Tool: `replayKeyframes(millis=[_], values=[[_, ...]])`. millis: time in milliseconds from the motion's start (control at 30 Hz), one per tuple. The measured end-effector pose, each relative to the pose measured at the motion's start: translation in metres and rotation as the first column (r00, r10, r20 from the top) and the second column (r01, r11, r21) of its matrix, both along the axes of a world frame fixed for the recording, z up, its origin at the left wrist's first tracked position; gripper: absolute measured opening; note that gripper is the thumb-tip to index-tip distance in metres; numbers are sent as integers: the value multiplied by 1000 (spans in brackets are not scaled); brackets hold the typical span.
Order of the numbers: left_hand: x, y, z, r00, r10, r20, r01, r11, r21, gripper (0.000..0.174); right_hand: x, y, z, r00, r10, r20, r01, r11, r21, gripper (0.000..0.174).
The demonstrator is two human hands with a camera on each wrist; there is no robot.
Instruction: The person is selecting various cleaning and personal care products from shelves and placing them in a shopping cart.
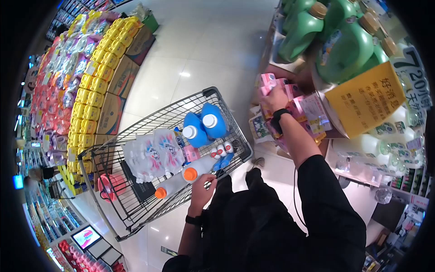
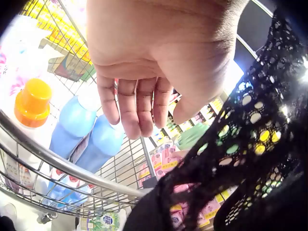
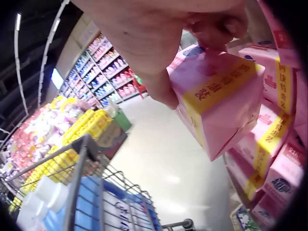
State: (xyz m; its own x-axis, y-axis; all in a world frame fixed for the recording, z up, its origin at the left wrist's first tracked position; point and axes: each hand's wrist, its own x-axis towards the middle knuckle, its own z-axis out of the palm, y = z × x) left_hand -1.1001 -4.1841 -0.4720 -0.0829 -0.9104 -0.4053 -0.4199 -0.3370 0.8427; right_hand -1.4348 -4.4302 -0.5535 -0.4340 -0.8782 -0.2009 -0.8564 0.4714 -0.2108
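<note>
My right hand point(image 1: 277, 99) grips a pink pack with a yellow band point(image 3: 219, 91), thumb on one side and fingers on the other. The pack is raised at the edge of a stack of similar pink packs point(image 3: 272, 130). My left hand point(image 1: 202, 194) hangs over the near rail of the shopping cart point(image 1: 211, 92), its fingers loosely bent around nothing. Close to it in the cart is a bottle with an orange cap point(image 1: 190, 174). Two blue bottles with white caps point(image 1: 215, 111), a pink pack point(image 1: 191, 154) and clear plastic-wrapped packs point(image 1: 156, 152) also lie in there.
Large green jugs point(image 1: 301, 36) stand behind the pink stack, near a yellow sign point(image 1: 369, 97). Across the tiled aisle point(image 1: 199, 59) rises a display of yellow packs point(image 1: 95, 86) on cardboard boxes. A pink basket point(image 1: 105, 186) shows beyond the cart's handle end.
</note>
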Motion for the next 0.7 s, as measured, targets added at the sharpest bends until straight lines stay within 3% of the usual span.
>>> replayKeyframes(millis=[100,133,167,300,333,400,500,567,633,667,700], values=[[-2,-9,0,996,71,-56,-77,991,-110,8,28,41,52,954,243,173,-197,949,-248,68],[-3,-18,12,997,61,-51,-67,989,-135,16,35,55,74,912,319,259,-264,938,-224,64],[-4,-27,18,997,53,-59,-60,989,-138,16,40,71,81,881,390,267,-337,914,-226,77],[-19,-63,57,961,0,-278,-68,969,-236,66,71,123,173,582,674,455,-543,739,-399,72],[-21,-73,77,963,1,-269,-65,971,-231,66,76,130,194,524,709,472,-587,702,-404,71],[-23,-87,114,938,-300,-173,232,916,-328,81,82,143,223,410,780,472,-656,612,-441,75],[-22,-81,131,861,-451,-234,403,887,-225,85,92,154,260,401,756,517,-665,628,-403,81],[-19,-74,140,871,-464,-163,429,879,-208,86,92,157,274,410,760,504,-671,626,-398,86],[-20,-65,145,900,-339,-274,276,929,-245,85,91,161,284,412,750,518,-634,644,-428,87],[-19,-61,144,901,-341,-269,278,928,-246,85,90,163,288,410,751,518,-631,643,-433,87],[-18,-59,143,884,-260,-388,187,958,-216,85,87,164,291,393,761,516,-584,640,-499,89]])
